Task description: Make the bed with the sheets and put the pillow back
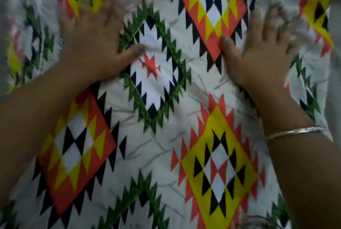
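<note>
A white sheet (166, 118) printed with orange, yellow, black and green diamond patterns fills the whole view. My left hand (94, 40) lies flat on it at the upper left, fingers spread and blurred. My right hand (258, 48) presses flat on it at the upper right, fingers spread, a thin silver bangle (293, 132) on the wrist. Both palms face down on the cloth. No pillow is in view.
The sheet's right edge (326, 114) shows against a plain grey-white surface (335, 81) along the right side. A similar grey strip (3, 44) shows at the far left. Small creases run across the cloth between my hands.
</note>
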The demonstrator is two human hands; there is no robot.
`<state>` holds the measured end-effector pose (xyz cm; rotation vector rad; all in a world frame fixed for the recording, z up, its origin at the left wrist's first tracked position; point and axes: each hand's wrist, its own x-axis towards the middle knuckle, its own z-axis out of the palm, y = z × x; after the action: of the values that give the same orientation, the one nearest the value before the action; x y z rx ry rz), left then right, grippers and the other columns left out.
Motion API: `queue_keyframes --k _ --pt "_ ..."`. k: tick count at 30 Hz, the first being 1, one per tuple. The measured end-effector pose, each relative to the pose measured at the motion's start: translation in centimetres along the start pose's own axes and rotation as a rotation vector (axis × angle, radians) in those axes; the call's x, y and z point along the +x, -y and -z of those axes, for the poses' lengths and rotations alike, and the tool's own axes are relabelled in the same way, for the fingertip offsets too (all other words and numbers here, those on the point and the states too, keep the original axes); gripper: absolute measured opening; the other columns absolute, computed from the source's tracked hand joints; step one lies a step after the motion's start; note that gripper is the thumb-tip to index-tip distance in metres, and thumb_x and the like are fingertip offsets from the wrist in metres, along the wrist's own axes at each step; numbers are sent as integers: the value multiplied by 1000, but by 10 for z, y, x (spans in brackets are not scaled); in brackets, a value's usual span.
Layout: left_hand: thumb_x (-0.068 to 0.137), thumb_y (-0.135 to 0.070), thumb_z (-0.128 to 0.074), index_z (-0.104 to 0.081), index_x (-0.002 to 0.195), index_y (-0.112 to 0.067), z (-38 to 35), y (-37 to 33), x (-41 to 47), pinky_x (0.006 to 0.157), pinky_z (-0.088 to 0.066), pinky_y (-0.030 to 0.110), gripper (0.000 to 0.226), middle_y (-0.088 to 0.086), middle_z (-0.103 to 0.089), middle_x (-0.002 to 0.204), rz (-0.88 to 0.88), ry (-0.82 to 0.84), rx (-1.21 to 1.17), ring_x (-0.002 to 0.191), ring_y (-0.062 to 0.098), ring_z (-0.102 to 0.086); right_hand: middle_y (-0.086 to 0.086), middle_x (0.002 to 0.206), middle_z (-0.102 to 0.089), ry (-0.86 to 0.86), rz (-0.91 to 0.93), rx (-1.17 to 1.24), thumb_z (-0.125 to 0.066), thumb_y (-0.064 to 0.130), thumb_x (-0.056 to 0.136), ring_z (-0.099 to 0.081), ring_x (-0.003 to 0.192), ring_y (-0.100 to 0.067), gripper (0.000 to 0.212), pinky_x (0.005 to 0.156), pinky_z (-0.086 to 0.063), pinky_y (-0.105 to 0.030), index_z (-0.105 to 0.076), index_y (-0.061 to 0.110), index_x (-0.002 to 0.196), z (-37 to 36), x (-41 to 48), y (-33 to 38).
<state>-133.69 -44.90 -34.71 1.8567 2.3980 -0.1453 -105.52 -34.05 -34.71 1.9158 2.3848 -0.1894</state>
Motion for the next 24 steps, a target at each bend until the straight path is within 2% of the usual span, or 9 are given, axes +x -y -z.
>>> queue_keyframes --k 3,5,8,12,15,17,19,21,24 --pt "74 -84 -7 -3 152 -21 12 -8 -26 107 1 70 101 6 0 159 35 -15 -19 143 40 3 -17 158 5 -16 -161 48 -16 80 80 6 142 -46 92 110 4 -65 1 24 152 11 -19 10" --pt "77 -80 -13 -6 152 -20 14 -39 -55 107 10 62 97 6 0 159 -159 -23 -59 145 35 2 -20 157 4 -7 5 63 -21 75 84 4 141 -49 86 109 5 -65 1 26 152 11 -50 39" --pt "82 -77 -14 -12 151 -25 -3 -60 -100 103 -3 75 87 3 -6 159 -319 -10 -23 145 32 -5 -5 160 4 38 371 -34 -16 70 88 5 144 -39 71 110 5 -65 2 39 149 -6 -107 53" --pt "81 -78 -13 -10 151 -30 -10 -17 -133 100 -8 77 84 2 -7 159 -51 76 -11 143 39 -7 0 160 7 77 39 -18 -12 77 84 7 143 -40 74 110 4 -65 2 42 148 -9 -139 -6" --pt "79 -79 -17 -15 150 -19 2 -6 -162 97 -11 78 93 8 -11 158 82 98 -37 141 45 -10 -11 159 4 51 -237 17 -17 75 85 4 142 -46 79 107 3 -70 -4 33 151 4 -156 -24" --pt "82 -76 -24 -18 150 -15 5 -23 -182 99 -9 77 91 11 -13 157 -123 79 -20 141 43 -12 -17 158 0 36 -158 4 -18 73 87 2 141 -48 81 105 4 -70 -5 26 152 8 -177 -1" --pt "86 -73 -25 -16 150 -18 -2 -41 -200 101 -9 75 85 9 -14 157 -326 67 -13 143 37 -13 -9 159 -1 102 175 -15 -17 69 90 2 143 -43 74 107 4 -68 -3 31 151 2 -203 27" --pt "88 -73 -21 -15 151 -21 -9 -41 -216 102 -8 75 82 8 -14 157 -330 112 -3 144 35 -12 -2 160 -3 166 377 -28 -17 70 89 0 145 -38 73 109 1 -68 -4 34 151 -11 -227 32" --pt "87 -75 -19 -15 151 -23 -16 -13 -242 102 -5 74 83 9 -14 158 -199 139 35 143 41 -9 -5 159 -8 139 124 -61 -16 78 85 -3 143 -44 79 107 1 -67 -8 35 150 -15 -244 -4"
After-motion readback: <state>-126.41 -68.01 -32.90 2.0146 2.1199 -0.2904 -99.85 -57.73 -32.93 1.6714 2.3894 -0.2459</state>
